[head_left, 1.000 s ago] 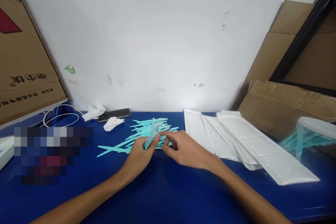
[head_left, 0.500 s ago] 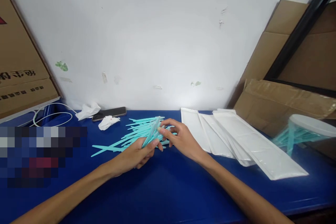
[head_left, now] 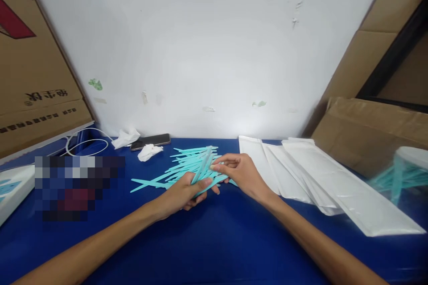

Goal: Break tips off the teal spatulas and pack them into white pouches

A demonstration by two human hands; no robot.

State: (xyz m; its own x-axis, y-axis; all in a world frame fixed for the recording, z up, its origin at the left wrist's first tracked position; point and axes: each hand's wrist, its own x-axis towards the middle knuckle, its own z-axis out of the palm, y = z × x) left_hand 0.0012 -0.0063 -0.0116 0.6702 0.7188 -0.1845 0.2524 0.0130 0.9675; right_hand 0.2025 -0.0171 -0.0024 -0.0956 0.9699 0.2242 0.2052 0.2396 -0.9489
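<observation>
Thin turquoise sticks point(head_left: 183, 161) lie in a loose pile on the blue table point(head_left: 207, 249). My left hand point(head_left: 187, 191) is closed round several turquoise sticks point(head_left: 203, 167), which point up and away over the pile. Close on its right, my right hand point(head_left: 239, 171) has thumb and forefinger pinched together by the held sticks; what is between those fingertips is too small to make out. Part of the pile is hidden behind both hands.
White padded envelopes point(head_left: 347, 187) overlap on the right, beside a blurred clear container point(head_left: 397, 173) of turquoise sticks. At the back left are a phone point(head_left: 150, 141), crumpled tissues point(head_left: 149, 152) and a white cable point(head_left: 87, 141). Cardboard boxes point(head_left: 40, 67) flank the table.
The view has shifted left, so things appear further right. The sticks in my left hand are more spread, with one now angled toward the right. My right fingers have drawn closer together.
</observation>
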